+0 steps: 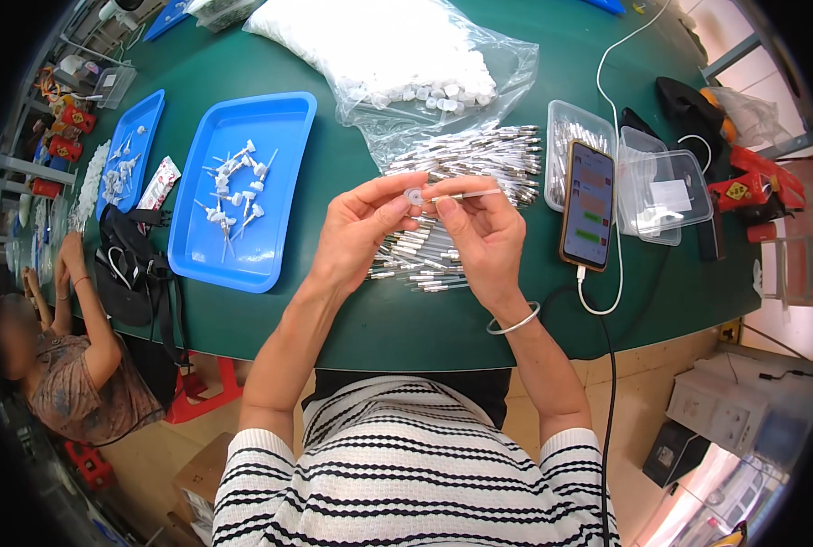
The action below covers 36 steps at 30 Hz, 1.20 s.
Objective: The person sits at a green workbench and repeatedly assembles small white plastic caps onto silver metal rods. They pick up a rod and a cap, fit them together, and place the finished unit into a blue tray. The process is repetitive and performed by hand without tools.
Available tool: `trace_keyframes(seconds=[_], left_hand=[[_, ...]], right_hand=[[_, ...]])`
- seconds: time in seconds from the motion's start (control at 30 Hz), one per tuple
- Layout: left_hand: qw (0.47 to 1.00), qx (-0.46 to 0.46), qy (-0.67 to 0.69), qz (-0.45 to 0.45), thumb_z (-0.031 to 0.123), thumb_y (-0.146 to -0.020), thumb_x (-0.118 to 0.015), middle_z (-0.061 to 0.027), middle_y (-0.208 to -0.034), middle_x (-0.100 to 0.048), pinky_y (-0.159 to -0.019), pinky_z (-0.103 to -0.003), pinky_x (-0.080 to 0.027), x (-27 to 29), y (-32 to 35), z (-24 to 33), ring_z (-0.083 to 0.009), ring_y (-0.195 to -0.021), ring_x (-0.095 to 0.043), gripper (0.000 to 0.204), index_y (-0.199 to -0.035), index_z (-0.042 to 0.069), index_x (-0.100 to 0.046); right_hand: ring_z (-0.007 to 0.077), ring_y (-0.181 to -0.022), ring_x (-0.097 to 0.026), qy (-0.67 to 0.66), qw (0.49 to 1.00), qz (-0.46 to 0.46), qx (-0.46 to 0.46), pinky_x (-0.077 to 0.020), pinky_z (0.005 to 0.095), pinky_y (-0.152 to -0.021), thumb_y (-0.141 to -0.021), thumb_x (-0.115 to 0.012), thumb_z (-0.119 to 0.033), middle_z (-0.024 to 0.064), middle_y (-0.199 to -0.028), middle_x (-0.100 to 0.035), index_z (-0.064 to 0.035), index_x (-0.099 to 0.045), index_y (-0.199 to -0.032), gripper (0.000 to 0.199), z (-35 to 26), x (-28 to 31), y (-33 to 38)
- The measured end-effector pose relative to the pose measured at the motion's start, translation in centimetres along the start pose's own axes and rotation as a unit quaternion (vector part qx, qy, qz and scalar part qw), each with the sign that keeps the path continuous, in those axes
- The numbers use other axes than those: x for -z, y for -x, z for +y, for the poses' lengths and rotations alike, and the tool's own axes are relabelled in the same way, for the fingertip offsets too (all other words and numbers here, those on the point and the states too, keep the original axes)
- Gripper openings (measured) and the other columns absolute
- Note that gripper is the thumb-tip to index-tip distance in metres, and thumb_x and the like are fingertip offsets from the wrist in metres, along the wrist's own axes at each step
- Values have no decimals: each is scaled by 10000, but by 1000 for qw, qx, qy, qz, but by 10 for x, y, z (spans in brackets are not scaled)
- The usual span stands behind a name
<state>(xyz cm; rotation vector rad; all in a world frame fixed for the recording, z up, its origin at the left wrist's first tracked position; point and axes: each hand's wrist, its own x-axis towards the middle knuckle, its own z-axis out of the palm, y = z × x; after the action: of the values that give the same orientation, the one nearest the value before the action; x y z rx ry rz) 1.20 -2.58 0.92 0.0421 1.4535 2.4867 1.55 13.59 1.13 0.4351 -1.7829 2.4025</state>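
In front of me my left hand [356, 223] pinches a small translucent round cap [414, 196] between thumb and fingertips. My right hand [486, 239] is closed on a thin white tube with a metal end [466, 194], its tip meeting the cap's side; whether it is inside the cap I cannot tell. Beneath and behind both hands spreads a heap of similar metal-ended tubes [493, 150]. Beyond it lies a clear plastic bag of white caps [443, 77]. To the left, a blue tray [279, 196] holds several white caps with tubes attached.
A phone [589, 205] with a white cable leans on a clear box of tubes [557, 118] at right. Another clear container [689, 228] stands beside it. On the left are a second blue tray [158, 105], a black bag [124, 269] and a person [92, 365] at the same green table [352, 337].
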Motion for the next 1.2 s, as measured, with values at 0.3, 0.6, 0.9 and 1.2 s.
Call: trace_keyframes(seconds=[0.3, 0.6, 0.9, 1.2], left_hand=[[998, 45, 33, 15, 54, -894, -608, -93, -972, -661, -743, -218, -565, 3, -2, -3, -130, -873, -652, 271, -1153, -14, -569], [998, 58, 30, 2, 99, -899, -621, -76, -965, -677, -765, -235, -550, 3, 0, -2, -116, -853, -648, 255, -1125, -18, -606], [998, 56, 35, 11, 100, -921, -583, -84, -956, -661, -743, -234, -574, 0, 0, -4, -131, -848, -656, 245, -1129, -29, -598], [998, 49, 32, 15, 105, -925, -580, -80, -954, -661, -742, -228, -572, -1, -1, -3, -129, -841, -657, 245, -1130, -28, -600]], right_hand=[[107, -820, -628, 35, 999, 25, 12, -495, 231, -731, -911, -626, -124, 58, -893, -657, 2, -594, -968, 141, 2, 9, -3], [103, -764, -588, 113, 993, 13, 20, -485, 241, -698, -885, -646, -113, 33, -872, -615, -9, -628, -903, 108, -1, 10, -3], [129, -737, -586, 131, 991, 0, 23, -489, 258, -665, -874, -646, -81, 45, -845, -602, -16, -622, -903, 75, -4, 9, -4], [158, -691, -591, 185, 979, -1, 83, -492, 271, -622, -858, -656, -67, 63, -835, -603, -14, -618, -892, 74, 0, 10, -6]])
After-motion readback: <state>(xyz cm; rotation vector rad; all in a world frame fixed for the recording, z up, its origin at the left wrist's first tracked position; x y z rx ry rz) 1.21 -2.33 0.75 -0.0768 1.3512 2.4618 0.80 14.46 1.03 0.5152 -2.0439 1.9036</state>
